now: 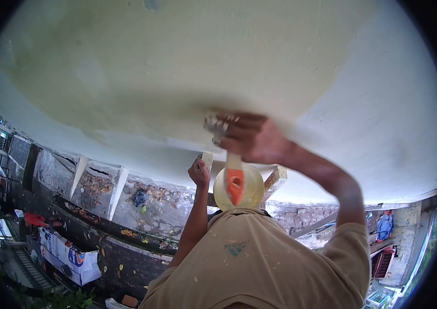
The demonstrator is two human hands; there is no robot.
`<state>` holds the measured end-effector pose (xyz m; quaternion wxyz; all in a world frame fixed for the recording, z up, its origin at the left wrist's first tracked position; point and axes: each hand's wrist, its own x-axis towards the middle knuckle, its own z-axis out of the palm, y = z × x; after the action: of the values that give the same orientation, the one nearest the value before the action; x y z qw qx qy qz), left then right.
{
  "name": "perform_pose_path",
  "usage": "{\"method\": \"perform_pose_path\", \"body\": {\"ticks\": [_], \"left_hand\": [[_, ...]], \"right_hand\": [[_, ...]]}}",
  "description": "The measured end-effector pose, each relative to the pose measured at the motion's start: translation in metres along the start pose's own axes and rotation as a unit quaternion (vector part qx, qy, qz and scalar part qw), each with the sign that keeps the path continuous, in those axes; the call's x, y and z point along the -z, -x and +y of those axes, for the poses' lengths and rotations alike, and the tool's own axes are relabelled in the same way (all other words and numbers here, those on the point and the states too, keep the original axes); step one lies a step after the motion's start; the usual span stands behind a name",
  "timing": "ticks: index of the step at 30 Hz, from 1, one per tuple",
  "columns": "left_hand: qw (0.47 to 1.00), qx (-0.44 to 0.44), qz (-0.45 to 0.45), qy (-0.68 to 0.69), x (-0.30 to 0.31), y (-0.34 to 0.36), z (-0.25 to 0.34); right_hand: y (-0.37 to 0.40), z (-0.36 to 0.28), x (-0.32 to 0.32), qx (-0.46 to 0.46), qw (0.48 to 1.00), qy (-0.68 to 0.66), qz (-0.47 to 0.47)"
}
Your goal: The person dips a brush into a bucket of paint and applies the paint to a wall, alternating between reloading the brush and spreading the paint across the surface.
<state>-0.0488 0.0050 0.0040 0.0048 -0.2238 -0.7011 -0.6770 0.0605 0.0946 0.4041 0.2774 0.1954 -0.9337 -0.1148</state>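
Observation:
My right hand (257, 136) is closed around a paintbrush, whose handle (236, 185) ends in an orange tip with a hole and points down toward my chest. Pale paint spots the fingers, and the bristles are hidden or blurred against the wall (218, 62). A yellowish patch of paint covers much of that wall, with a paler surface around it. Below the brush handle is a round, paint-smeared yellowish container (254, 193). My left hand (198, 172) is closed on a wooden post (207, 160) just left of the container.
Another wooden beam (275, 181) slants to the container's right. Far below lie rough stone ground with leaves, two pale posts (117, 193) and a dark ditch. A white printed sheet (69, 255) is at lower left. Blue cloth (385, 226) hangs at the right.

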Motion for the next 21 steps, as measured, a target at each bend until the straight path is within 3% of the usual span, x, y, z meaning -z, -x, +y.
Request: {"method": "perform_pose_path", "body": {"ticks": [3, 4, 7, 10, 12, 16, 21], "left_hand": [[0.998, -0.041, 0.037, -0.038, 0.003, -0.006, 0.043], [0.996, 0.039, 0.075, -0.028, -0.002, 0.000, 0.041], [0.994, -0.054, 0.021, -0.089, 0.004, -0.007, 0.042], [0.997, -0.039, 0.040, -0.045, 0.004, -0.007, 0.051], [0.999, -0.020, 0.025, -0.037, 0.007, -0.007, 0.052], [0.999, -0.001, 0.005, -0.031, 0.009, -0.005, 0.056], [0.998, -0.035, 0.026, -0.051, 0.007, -0.009, 0.059]], "right_hand": [[-0.023, 0.010, 0.057, 0.040, 0.994, 0.075, 0.076], [-0.027, 0.009, 0.066, 0.057, 0.988, 0.098, 0.107], [-0.006, 0.004, 0.046, 0.090, 0.965, 0.178, 0.169], [0.035, -0.028, -0.006, 0.014, 0.993, 0.110, 0.033], [0.071, -0.049, -0.064, 0.010, 0.992, 0.123, -0.001], [0.099, -0.092, -0.113, -0.039, 0.997, -0.012, -0.071], [0.096, -0.070, -0.098, -0.128, 0.976, -0.133, -0.114]]}}
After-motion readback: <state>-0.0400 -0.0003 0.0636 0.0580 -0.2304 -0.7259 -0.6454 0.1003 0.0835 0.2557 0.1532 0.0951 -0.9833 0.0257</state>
